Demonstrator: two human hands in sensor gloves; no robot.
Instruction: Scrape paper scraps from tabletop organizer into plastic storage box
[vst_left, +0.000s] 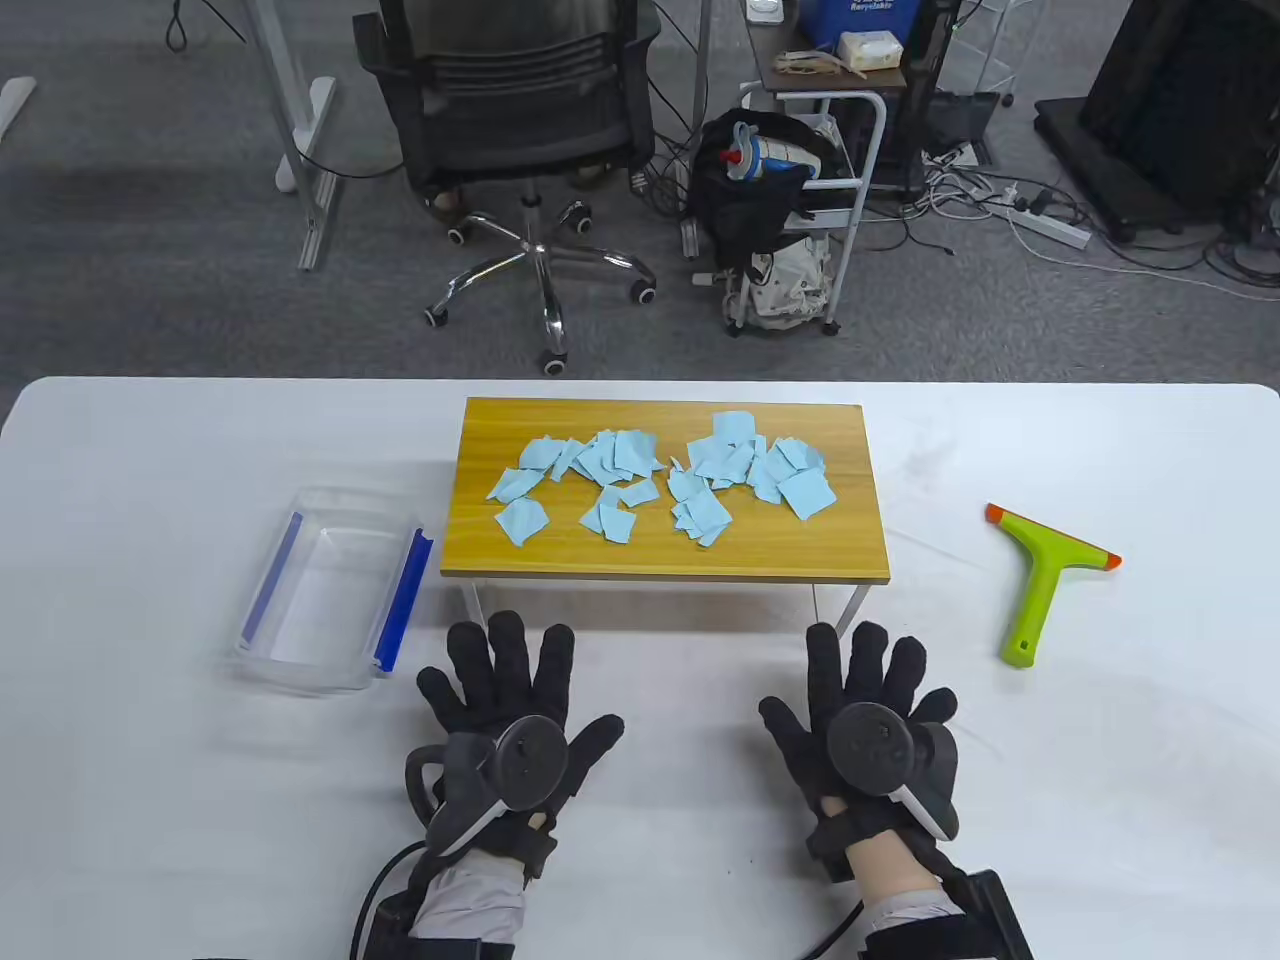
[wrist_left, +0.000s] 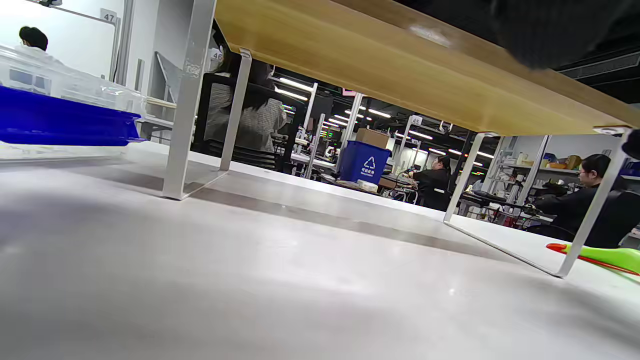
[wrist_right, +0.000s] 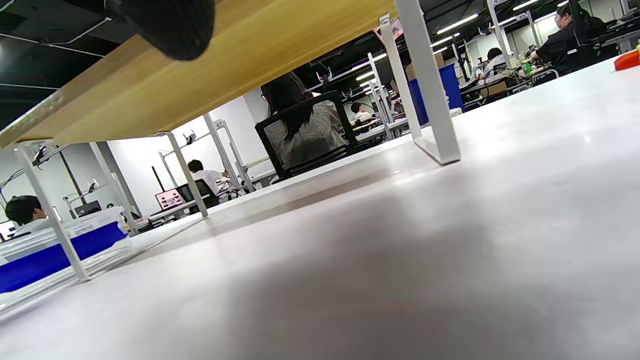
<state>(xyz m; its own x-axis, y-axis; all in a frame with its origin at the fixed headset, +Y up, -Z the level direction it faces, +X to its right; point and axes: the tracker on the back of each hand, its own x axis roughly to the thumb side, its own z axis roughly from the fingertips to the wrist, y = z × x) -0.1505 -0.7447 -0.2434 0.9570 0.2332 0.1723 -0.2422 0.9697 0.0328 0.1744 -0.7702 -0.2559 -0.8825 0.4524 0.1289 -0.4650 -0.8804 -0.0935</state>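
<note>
A wooden tabletop organizer (vst_left: 800, 555) on white metal legs stands at the table's middle, with several light-blue paper scraps (vst_left: 665, 483) spread over its top. A clear plastic storage box (vst_left: 330, 590) with blue side handles sits to its left, with nothing visible inside. A green scraper (vst_left: 1040, 580) with orange tips lies at the right. My left hand (vst_left: 510, 690) and right hand (vst_left: 865, 690) rest flat on the table in front of the organizer, fingers spread, holding nothing. The wrist views look under the organizer (wrist_left: 400, 65) (wrist_right: 165, 95).
The white table (vst_left: 150, 800) carries only these items. The box's blue handle (wrist_left: 60, 120) shows in the left wrist view, and the box (wrist_right: 55, 250) in the right wrist view. Beyond the table's far edge are an office chair (vst_left: 520, 130) and a cart (vst_left: 800, 180).
</note>
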